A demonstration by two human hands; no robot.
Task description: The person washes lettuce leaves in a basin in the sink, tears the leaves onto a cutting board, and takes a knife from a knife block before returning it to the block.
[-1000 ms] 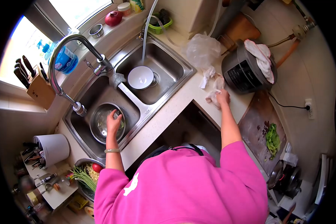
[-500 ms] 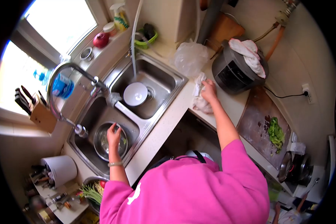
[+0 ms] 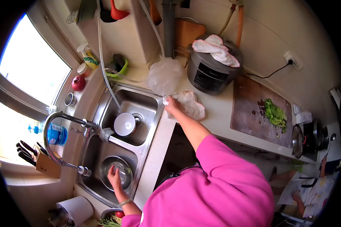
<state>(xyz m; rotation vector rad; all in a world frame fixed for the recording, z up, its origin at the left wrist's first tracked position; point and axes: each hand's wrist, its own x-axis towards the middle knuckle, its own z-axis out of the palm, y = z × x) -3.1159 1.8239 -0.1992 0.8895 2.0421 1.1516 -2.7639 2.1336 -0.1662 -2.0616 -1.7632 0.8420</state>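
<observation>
My left hand (image 3: 115, 178) hovers over a metal bowl (image 3: 125, 174) in the left sink basin, its fingers apart and nothing in them. Beside the right basin, my right hand (image 3: 171, 104) is closed on a small white cloth (image 3: 165, 100), at the counter edge. A cream cloth with a reddish edge (image 3: 193, 105) lies on the counter just right of that hand. Behind it sits a crumpled clear plastic bag (image 3: 165, 75). A white bowl (image 3: 125, 124) rests in the right basin near the drain.
The curved faucet (image 3: 49, 132) arches beside the sink. A grey cooker (image 3: 212, 72) carries a folded towel (image 3: 216, 50). Chopped greens (image 3: 274, 114) lie on a cutting board (image 3: 250, 102). Another person (image 3: 308, 191) is at lower right. A knife block (image 3: 48, 165) stands at left.
My right hand has moved left toward the sink with the white cloth, leaving the cream cloth spread on the counter. The view has turned right, and another person shows more fully.
</observation>
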